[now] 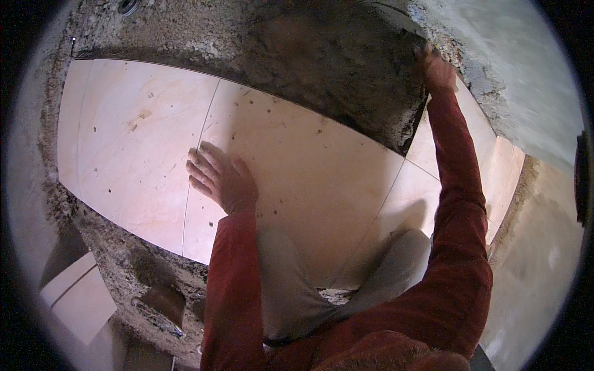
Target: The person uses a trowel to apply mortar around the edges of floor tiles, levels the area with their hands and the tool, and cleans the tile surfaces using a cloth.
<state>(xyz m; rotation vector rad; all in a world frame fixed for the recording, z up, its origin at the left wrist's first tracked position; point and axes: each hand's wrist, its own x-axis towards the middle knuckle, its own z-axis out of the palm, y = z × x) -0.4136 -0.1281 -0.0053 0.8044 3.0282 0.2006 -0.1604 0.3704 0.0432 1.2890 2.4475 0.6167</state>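
Observation:
My left hand (219, 176) lies flat on a pale pink, speckled floor tile (322, 191), its fingers apart near the joint with the neighbouring tile (130, 161). My right hand (436, 71) reaches to the upper right corner of a dark, wet-looking mortar bed (334, 62), beside the base of the wall. Its fingers are curled around or against something dark that I cannot make out. Narrower tiles (470, 139) run beneath and past my right forearm, along the right side.
I kneel on the tiles. A grey wall (520, 74) rises at the right. At the lower left lie loose tile pieces (80, 297), a metal tool resembling a trowel (164, 306) and rough debris along the tiles' edge. A round fitting (128, 7) sits at the top left.

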